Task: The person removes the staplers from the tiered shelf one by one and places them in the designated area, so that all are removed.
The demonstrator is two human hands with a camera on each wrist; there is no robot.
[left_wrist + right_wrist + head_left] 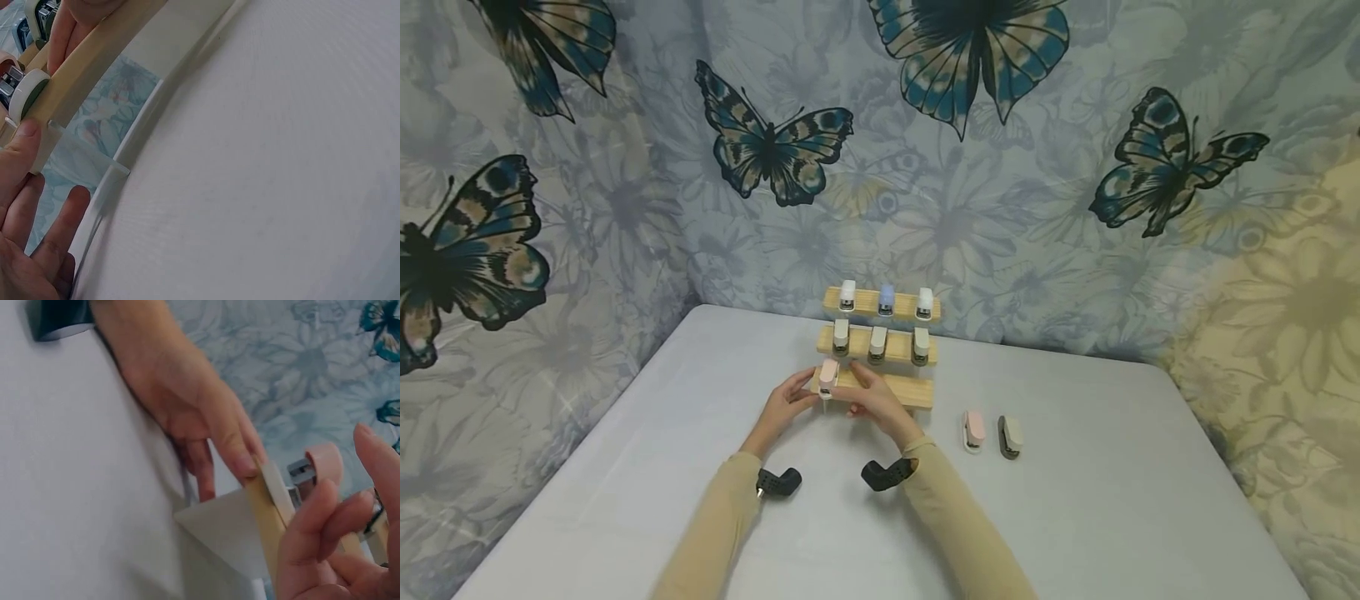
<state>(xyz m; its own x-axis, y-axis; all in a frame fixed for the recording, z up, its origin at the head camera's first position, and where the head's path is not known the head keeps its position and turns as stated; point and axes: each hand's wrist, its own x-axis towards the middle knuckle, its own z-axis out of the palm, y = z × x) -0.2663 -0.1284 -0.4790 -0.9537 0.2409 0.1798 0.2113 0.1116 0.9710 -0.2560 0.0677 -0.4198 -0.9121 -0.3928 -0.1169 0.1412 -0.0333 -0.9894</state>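
Observation:
A pink mini stapler point(828, 377) with a white base stands at the left end of the lowest wooden shelf point(895, 388). My left hand point(786, 406) is at that shelf end; its thumb point(26, 140) touches the edge by the stapler's base, while other fingers extend below. From the right, my right hand point(877, 402) reaches over the shelf, its fingers point(312, 512) loosely bent close beside the pink stapler. In the right wrist view the stapler's pink top point(327, 465) shows past these fingers, which partly cover its base.
Above, the middle shelf point(897, 345) holds three grey-beige staplers and the top shelf point(867, 300) two white ones and a blue one point(886, 298). Another pink stapler point(974, 428) and a grey-beige stapler point(1011, 437) stand on the white table point(1112, 500) at right. Butterfly-patterned fabric hangs behind.

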